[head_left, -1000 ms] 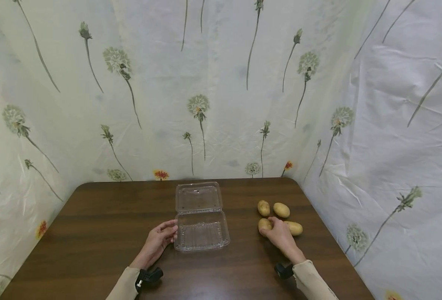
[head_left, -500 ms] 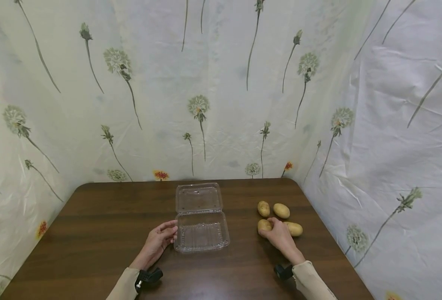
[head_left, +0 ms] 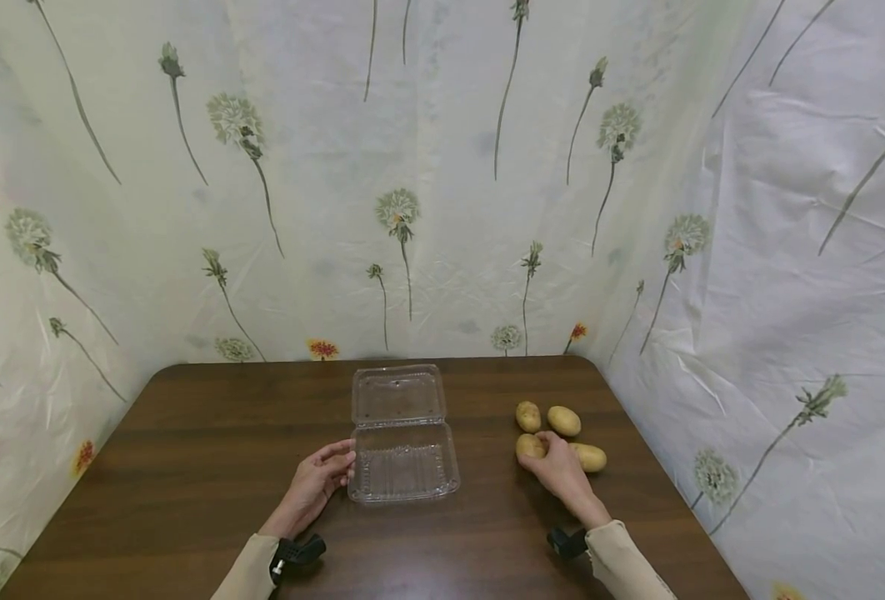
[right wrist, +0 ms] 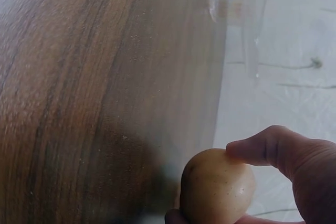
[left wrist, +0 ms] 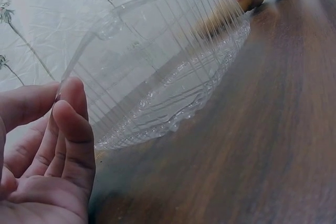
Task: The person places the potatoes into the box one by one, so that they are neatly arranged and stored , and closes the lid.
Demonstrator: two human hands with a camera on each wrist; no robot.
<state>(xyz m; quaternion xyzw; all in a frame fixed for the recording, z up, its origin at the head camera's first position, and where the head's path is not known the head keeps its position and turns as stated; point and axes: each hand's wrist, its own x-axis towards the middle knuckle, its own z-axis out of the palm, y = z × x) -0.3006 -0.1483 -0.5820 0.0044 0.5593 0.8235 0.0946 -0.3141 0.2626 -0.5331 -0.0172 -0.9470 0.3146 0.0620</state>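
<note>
A clear plastic clamshell container lies unfolded on the table, its lid laid back toward the far edge. My left hand pinches the rim on its left side; the left wrist view shows the rim between thumb and fingers. Over on the right, my right hand grips a potato with thumb and fingertips. That potato fills the lower middle of the right wrist view. A longer potato lies partly behind the right hand, and two more, a small potato and a rounder potato, sit just beyond.
The dark wooden table has rounded far corners. A floral curtain hangs behind it and along both sides. Black wrist mounts sit at both cuffs, the left mount and the right mount.
The right hand and the potato it grips have shifted up very slightly in the head view. The left hand, container and other potatoes stay in place.
</note>
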